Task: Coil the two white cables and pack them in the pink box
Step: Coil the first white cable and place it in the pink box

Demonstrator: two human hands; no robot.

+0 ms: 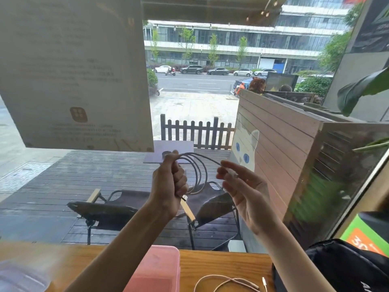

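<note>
My left hand [171,186] is raised in front of the window, fist closed around several loops of a white cable [199,169]; a USB plug sticks out below the fist. My right hand [242,184] pinches the cable's free end between thumb and fingertips, level with the coil's top. A second white cable [223,282] lies loose on the wooden table [221,264], just right of the pink box [156,270]. The pink box sits at the table's near edge, partly hidden by my left forearm.
A black bag [341,268] rests on the table at the far right. A large paper notice [73,70] hangs on the window glass at upper left. Outside are folding chairs [117,207], a deck and a wooden planter wall.
</note>
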